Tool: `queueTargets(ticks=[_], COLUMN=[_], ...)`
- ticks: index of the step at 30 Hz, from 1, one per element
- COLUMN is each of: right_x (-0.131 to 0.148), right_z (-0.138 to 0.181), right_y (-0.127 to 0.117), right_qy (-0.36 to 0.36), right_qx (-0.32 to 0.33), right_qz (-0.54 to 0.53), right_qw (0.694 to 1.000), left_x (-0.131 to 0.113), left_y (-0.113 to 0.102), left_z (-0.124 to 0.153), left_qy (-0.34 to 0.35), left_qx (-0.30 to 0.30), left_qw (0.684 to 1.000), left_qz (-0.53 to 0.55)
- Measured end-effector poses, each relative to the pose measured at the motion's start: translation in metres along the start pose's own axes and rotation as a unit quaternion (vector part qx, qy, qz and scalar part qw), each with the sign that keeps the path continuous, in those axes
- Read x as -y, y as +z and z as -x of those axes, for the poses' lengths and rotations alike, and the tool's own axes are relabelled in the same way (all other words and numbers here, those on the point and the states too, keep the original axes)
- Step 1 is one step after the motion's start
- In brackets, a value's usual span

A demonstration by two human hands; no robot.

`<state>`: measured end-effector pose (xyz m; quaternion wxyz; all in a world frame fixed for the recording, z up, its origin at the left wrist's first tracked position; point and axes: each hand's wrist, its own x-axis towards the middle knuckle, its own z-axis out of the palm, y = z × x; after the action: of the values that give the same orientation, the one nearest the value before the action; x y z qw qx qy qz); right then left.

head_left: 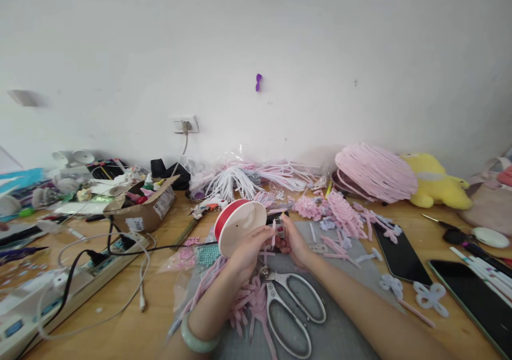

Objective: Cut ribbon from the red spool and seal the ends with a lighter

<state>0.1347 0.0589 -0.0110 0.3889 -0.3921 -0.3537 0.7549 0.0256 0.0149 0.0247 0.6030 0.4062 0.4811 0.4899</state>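
My left hand is closed, its fingertips pinching a short pale pink pipe cleaner. Close beside it, my right hand is wrapped round a small dark and silvery object whose kind I cannot make out. A white spool of red ribbon stands on edge just behind my left hand. Below both hands, large grey-handled scissors lie on the grey mat. Pink pipe cleaner pieces lie left of the scissors, partly under my left forearm.
On the left are a cardboard box and a power strip with loose cables. White and pink pipe cleaner bundles line the wall. Two phones, pipe cleaner flowers and a yellow plush toy are at right.
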Motion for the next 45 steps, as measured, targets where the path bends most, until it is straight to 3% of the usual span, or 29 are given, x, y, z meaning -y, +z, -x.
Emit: queueTargets(ticks=[4, 8, 11, 18, 21, 25, 28, 30, 31, 33, 38, 41, 45], right_x=[0.006, 0.009, 0.007, 0.004, 0.003, -0.003, -0.008, -0.011, -0.011, -0.011, -0.003, 0.001, 0.002], right_z=[-0.001, -0.010, -0.015, -0.015, -0.013, -0.009, -0.009, -0.011, -0.012, -0.014, -0.013, -0.007, 0.002], right_y=[-0.005, -0.019, -0.025, -0.024, -0.025, -0.026, -0.028, -0.029, -0.029, -0.028, -0.019, -0.011, -0.001], right_qy=[-0.020, -0.110, -0.141, -0.124, -0.171, -0.198, -0.208, -0.227, -0.232, -0.220, -0.170, -0.151, -0.153], right_qx=[0.040, 0.014, 0.029, 0.011, 0.026, 0.121, 0.138, 0.131, 0.127, 0.120, 0.069, 0.046, 0.049], right_qz=[-0.009, 0.144, 0.220, 0.220, 0.291, 0.429, 0.517, 0.540, 0.534, 0.483, 0.231, 0.117, 0.084], right_qw=[0.999, 0.983, 0.965, 0.968, 0.941, 0.873, 0.819, 0.800, 0.803, 0.839, 0.956, 0.981, 0.983], left_x=[-0.011, -0.032, -0.040, -0.037, -0.044, -0.053, -0.053, -0.052, -0.051, -0.050, -0.044, -0.035, -0.024], left_y=[-0.010, -0.026, -0.031, -0.030, -0.037, -0.047, -0.050, -0.051, -0.051, -0.051, -0.042, -0.031, -0.019], left_z=[0.003, 0.012, 0.017, 0.015, 0.021, 0.033, 0.039, 0.042, 0.043, 0.044, 0.034, 0.020, 0.008], left_qy=[0.010, 0.046, 0.062, 0.077, 0.056, -0.021, -0.063, -0.078, -0.079, -0.069, 0.027, 0.099, 0.166], left_qx=[0.045, 0.104, 0.100, 0.066, 0.116, 0.190, 0.174, 0.140, 0.125, 0.100, 0.077, 0.048, -0.008], left_qw=[0.994, 0.947, 0.930, 0.916, 0.872, 0.786, 0.725, 0.705, 0.704, 0.718, 0.809, 0.851, 0.865], left_qz=[-0.103, -0.302, -0.349, -0.388, -0.473, -0.588, -0.663, -0.691, -0.695, -0.686, -0.583, -0.513, -0.474])
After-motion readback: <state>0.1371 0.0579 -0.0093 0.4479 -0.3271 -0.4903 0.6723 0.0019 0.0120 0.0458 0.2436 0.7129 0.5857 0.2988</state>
